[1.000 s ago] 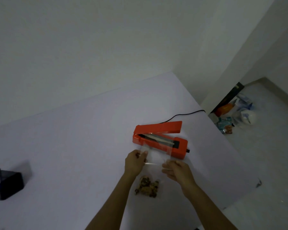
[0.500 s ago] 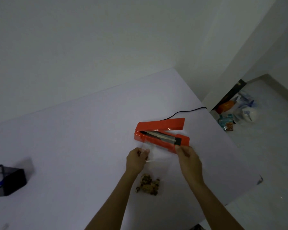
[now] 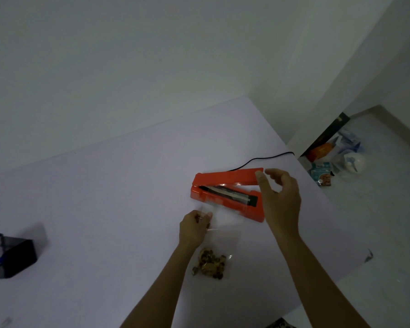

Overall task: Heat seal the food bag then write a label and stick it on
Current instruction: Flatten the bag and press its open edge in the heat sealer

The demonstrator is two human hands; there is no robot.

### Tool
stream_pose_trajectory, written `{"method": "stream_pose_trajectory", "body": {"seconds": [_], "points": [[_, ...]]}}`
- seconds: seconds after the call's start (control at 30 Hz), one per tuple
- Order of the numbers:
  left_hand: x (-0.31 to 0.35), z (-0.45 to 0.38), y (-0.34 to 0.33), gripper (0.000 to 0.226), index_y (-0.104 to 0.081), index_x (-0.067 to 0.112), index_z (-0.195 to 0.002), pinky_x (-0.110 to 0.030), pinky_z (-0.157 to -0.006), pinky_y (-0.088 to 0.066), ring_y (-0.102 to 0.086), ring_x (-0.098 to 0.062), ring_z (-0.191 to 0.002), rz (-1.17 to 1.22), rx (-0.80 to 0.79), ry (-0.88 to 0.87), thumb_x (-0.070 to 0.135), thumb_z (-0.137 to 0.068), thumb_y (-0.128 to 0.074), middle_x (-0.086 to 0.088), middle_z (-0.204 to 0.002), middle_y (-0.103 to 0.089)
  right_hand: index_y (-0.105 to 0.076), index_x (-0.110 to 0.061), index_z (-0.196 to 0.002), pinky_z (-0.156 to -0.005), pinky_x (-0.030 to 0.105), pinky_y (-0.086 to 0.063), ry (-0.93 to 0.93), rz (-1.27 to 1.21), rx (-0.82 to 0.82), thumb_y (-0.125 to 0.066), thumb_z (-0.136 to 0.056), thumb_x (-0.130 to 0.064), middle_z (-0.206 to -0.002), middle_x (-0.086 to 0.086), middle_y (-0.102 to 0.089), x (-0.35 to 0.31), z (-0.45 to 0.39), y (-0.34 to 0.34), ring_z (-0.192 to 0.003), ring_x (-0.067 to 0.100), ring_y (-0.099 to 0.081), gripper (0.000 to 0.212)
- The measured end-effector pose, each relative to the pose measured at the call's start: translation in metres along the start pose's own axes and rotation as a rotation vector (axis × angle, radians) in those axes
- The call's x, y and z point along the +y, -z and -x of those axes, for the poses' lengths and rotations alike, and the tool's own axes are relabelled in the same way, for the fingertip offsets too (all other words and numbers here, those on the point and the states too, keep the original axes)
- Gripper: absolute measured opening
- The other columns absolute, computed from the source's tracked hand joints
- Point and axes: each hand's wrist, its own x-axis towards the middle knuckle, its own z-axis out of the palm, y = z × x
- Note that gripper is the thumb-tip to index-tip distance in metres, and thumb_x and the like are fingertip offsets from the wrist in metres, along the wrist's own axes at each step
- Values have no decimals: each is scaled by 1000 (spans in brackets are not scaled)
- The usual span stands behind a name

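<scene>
The left hand (image 3: 194,227) pinches the clear food bag's (image 3: 219,235) corner, keeping its open mouth across the red sealer's (image 3: 225,197) strip. Beyond it, the right hand (image 3: 279,200), fingers loosely spread and empty, reaches the raised lid (image 3: 230,177), likely to press down.

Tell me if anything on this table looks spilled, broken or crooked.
Nothing stands out. The food stays inside the clear bag, whose open end lies across the open red sealer. The left hand pinches the bag; the right hand is at the lid's end.
</scene>
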Motion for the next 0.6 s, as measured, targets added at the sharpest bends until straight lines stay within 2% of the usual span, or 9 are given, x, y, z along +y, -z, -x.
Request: {"method": "stream_pose_trajectory", "body": {"seconds": [0.1, 0.27, 0.43, 0.6], "points": [[1, 0, -1, 29, -65, 8, -84, -30, -71, -51, -64, -18, -71, -8, -2, 2, 34, -92, -57, -3, -77, -69, -61, -22, -103, -73, 15, -42, -26, 8, 3, -61, -90, -36, -109, -1, -55, 8, -1, 0, -104, 13, -51, 19], [2, -1, -3, 28, -64, 9, -82, -25, -65, -48, -62, -16, -68, -15, -9, -6, 34, -92, -57, 0, -72, -66, -60, -19, -107, -61, 10, -36, -82, 46, -15, -59, -92, -35, -112, 4, -54, 25, -3, 4, -106, 15, -52, 22], [0, 0, -3, 29, -64, 8, -82, -30, -71, -50, -63, -18, -71, -6, 0, 0, 35, -92, -58, -2, -75, -68, -59, -20, -105, -65, 12, -35, -120, 89, -28, -57, -93, -32, -112, 5, -54, 42, -2, 6, -104, 16, -51, 16], [-2, -1, -4, 28, -64, 10, -82, -31, -73, -50, -64, -18, -73, -6, 5, 9, 35, -92, -57, -2, -76, -68, -58, -21, -105, -74, 25, -38, -153, 116, -40, -55, -94, -32, -110, 6, -53, 54, -2, 6, -101, 16, -50, 15]]}}
